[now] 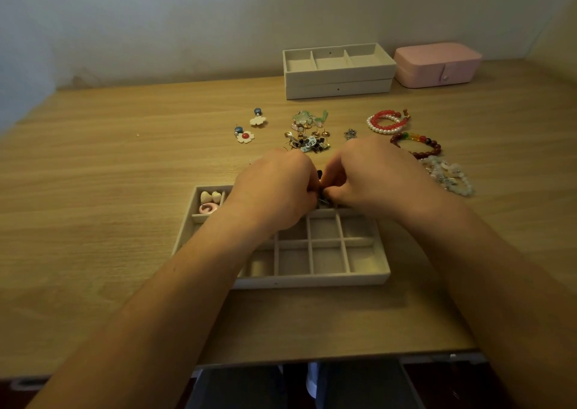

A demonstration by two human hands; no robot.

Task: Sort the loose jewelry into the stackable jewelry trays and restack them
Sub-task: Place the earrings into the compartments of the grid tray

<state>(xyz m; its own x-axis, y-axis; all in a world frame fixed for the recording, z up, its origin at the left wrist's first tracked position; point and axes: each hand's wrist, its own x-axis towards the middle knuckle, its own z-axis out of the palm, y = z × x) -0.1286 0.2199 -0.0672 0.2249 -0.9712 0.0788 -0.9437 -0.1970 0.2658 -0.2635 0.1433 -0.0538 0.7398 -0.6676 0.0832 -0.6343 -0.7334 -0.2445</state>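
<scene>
While both hands work one small dark piece between their fingertips, a slip could drop it into the wrong compartment or onto the table. The left hand and right hand are curled, pinching that piece together. Directly beneath them lies the divided tray. Just beyond the knuckles sits the tangled earring pile. Bracelets lie past the right hand, with the stacked trays farthest off.

Open tabletop left of grid tray
</scene>
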